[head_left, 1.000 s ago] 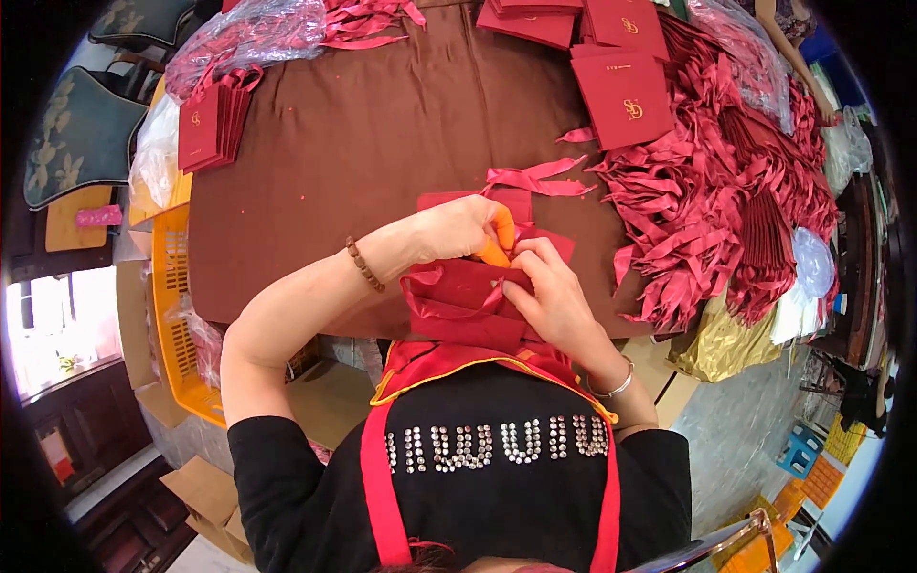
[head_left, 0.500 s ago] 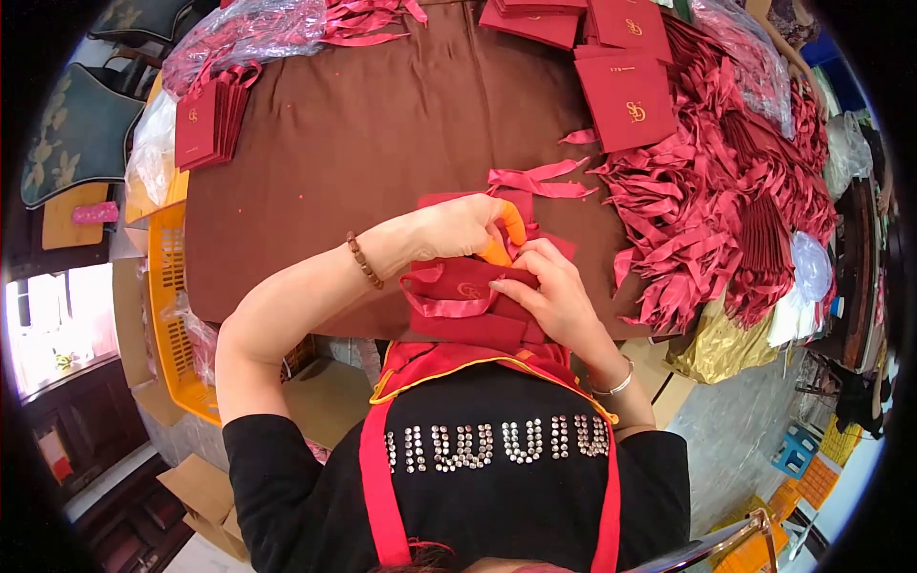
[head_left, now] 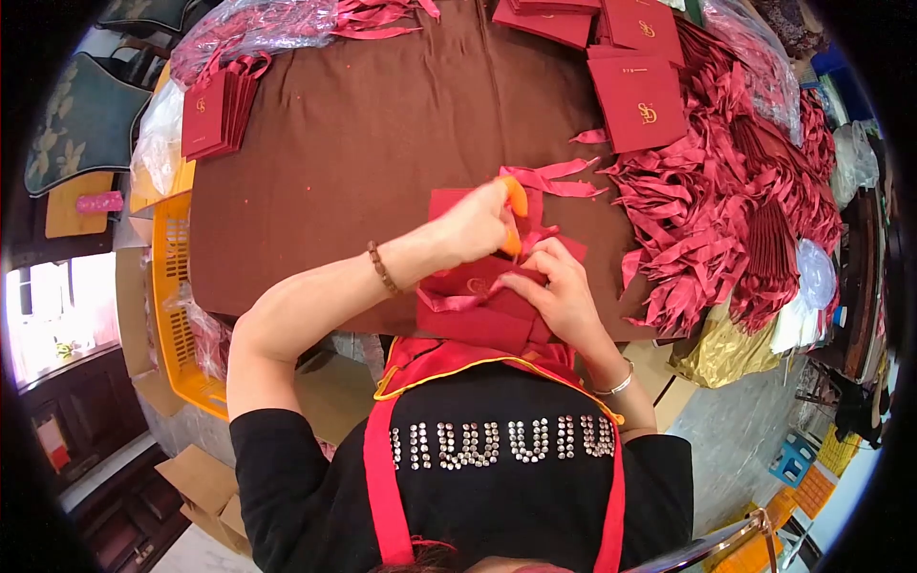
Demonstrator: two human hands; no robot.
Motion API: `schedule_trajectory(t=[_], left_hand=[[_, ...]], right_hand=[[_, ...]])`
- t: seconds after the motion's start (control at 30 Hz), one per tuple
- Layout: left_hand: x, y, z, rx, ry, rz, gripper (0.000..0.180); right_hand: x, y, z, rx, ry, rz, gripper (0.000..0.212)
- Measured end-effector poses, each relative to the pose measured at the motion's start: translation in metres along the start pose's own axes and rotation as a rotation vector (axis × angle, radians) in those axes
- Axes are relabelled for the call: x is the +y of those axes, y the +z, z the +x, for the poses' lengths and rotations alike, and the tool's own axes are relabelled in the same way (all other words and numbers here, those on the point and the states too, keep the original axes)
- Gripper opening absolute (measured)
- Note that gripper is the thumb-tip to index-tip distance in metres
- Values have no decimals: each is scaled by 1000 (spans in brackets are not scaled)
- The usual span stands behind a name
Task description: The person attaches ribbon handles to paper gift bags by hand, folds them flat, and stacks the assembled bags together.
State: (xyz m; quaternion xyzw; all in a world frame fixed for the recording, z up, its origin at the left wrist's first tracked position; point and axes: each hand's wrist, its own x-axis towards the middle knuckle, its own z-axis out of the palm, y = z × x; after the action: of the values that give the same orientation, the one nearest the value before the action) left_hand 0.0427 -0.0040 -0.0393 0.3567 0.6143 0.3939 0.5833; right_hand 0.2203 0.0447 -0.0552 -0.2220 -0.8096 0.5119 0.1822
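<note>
Red rectangular bag (head_left: 482, 323) with glossy red ribbon (head_left: 453, 303), near edge of brown cloth-covered surface (head_left: 334, 172); right hand (head_left: 557, 291) pinching ribbon; left hand (head_left: 480, 225): grip unclear.

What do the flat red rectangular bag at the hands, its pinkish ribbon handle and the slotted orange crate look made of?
Flat red rectangular bag: probably stiff matte paper or card, from its straight edges.
Pinkish ribbon handle: likely satiny fabric, as its soft folds gleam.
Slotted orange crate: apparently smooth moulded plastic, given its even colour and regular openings.
</note>
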Motion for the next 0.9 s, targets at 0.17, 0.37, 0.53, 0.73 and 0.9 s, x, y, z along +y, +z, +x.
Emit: schedule_trajectory(t=[0.17, 0.37, 0.53, 0.73, 0.9], left_hand=[[9, -24, 8, 34, 35, -11, 28], [5, -80, -1, 134, 84, 130, 21], [13, -73, -24, -75, -143, 443, 31], [-9, -61, -30, -57, 70, 241, 26], [14, -39, -39, 5, 70, 181, 17]], right_hand=[[-12, -3, -2, -62, 46, 54, 17], [-8, -6, -6, -75, 43, 119, 14], [-8, -5, -5, -98, 6, 126, 13], [-6, -2, -6, -92, 8, 126, 14], [-7, -3, -3, -108, 1, 105, 14]])
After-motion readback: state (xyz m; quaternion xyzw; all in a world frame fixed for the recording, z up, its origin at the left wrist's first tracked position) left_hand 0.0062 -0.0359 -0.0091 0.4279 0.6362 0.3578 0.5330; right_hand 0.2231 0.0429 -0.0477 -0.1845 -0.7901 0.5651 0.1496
